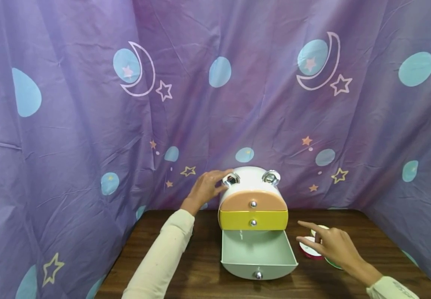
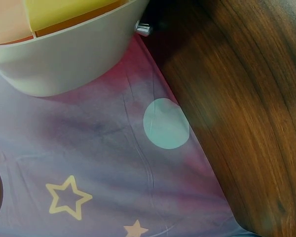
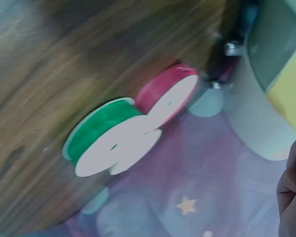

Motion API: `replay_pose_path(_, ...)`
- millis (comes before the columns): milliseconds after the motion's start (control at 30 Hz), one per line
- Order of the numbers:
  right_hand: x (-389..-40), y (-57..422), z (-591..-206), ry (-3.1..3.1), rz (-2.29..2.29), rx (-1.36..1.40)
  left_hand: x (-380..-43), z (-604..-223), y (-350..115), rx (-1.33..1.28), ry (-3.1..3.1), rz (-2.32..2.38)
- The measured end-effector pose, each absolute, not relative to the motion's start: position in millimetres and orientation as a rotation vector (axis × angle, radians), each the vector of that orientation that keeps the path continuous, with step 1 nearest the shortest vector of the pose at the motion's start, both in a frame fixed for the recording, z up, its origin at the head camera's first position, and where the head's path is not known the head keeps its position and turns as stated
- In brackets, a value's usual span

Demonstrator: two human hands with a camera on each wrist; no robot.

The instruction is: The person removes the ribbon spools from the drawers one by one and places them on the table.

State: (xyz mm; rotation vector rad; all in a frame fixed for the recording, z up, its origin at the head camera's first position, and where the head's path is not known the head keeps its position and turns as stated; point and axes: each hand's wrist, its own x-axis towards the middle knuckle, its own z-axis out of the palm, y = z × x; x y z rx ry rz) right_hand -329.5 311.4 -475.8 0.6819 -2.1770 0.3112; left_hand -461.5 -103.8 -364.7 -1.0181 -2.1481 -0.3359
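Note:
A white drawer box [image 1: 251,178] with two round silver-ringed eyes stands at the back middle of the table. Its orange drawer [image 1: 238,201] and yellow drawer [image 1: 234,221] are closed, while the pale green bottom drawer [image 1: 256,249] is pulled out with nothing in it. My left hand [image 1: 206,187] holds the box by its left eye, index finger above and thumb below. Holding nothing, my right hand [image 1: 336,247] hovers right of the drawer, index finger and thumb apart. It partly covers a pink-red ribbon spool [image 1: 309,248] and a green ribbon spool [image 3: 101,123].
A third, pale-rimmed spool [image 3: 143,150] lies against the other two. The dark wooden table [image 1: 204,274] ends at the purple curtain [image 1: 185,116], which hangs behind and on both sides. Each drawer has a silver knob [image 1: 258,275].

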Motion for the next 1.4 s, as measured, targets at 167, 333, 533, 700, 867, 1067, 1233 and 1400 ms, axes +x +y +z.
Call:
replay_pose_path(167,-327.2,295.9,-469.9,-2.066,0.286,0.781,-461.7,-363.4,-104.1,-1.023,-2.147,-0.326)
replay_pose_path(333,-322.9,278.0,-468.0,-1.964,0.280,0.890,-462.7,-361.4,-104.1,-1.021,-2.159,-0.319)
replay_pose_path(533,-318.3,256.1,-467.0,-1.880,0.321,1.024,-463.1,-358.8,-103.8,-1.012,-2.173,-0.312)
replay_pose_path(700,-313.6,241.0,-469.1,-1.835,0.296,1.070,-463.1,-359.0,-103.2,-1.034,-2.151,-0.323)
replay_pose_path(867,-307.7,229.8,-478.4,-1.826,0.295,1.148,-463.2,-361.7,-103.4,-1.042,-2.153,-0.324)
replay_pose_path(1067,-303.4,221.5,-504.8,-1.923,0.301,1.240,-464.3,-364.1,-104.0,-1.039,-2.153,-0.323)
replay_pose_path(1233,-301.1,215.9,-520.3,-1.954,0.340,1.336,-464.1,-364.8,-103.2,-1.033,-2.160,-0.323)
replay_pose_path(1400,-302.7,211.3,-526.9,-1.953,0.302,1.387,-462.8,-363.8,-103.5,-1.025,-2.164,-0.329)
